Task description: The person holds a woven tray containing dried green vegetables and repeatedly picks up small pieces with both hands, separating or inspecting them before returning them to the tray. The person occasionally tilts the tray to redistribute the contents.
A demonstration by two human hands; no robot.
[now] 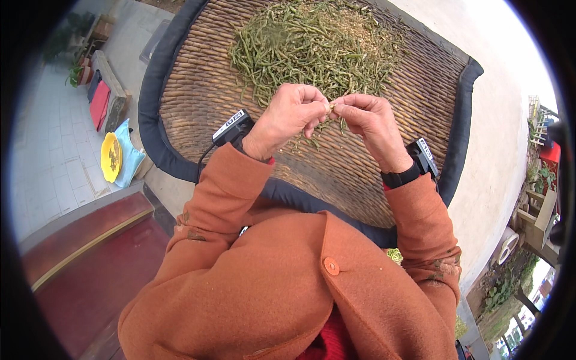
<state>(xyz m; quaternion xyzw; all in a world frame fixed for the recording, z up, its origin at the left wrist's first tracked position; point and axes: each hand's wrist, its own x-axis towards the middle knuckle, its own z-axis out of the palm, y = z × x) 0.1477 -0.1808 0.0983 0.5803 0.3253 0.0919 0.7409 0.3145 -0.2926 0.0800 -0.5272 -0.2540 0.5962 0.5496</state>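
My left hand (pixel 294 112) and my right hand (pixel 371 121) meet fingertip to fingertip above a woven tray (pixel 202 94) with a dark padded rim. Between the fingertips is a small yellowish-green piece (pixel 332 108), seemingly part of a pod; most of it is hidden by the fingers. Just beyond the hands lies a large heap of green pods (pixel 310 49), with pale shelled bits (pixel 355 31) on its far right part. A few pod scraps (pixel 310 143) rest on the weave beneath my hands.
At the left, a yellow dish (pixel 111 157) holding small bits stands by a light blue cloth (pixel 128 155). Behind it are a red folded item (pixel 99 105) and a potted plant (pixel 84 74). A dark red surface (pixel 112 270) lies at lower left. Wooden furniture (pixel 542 220) stands at the right.
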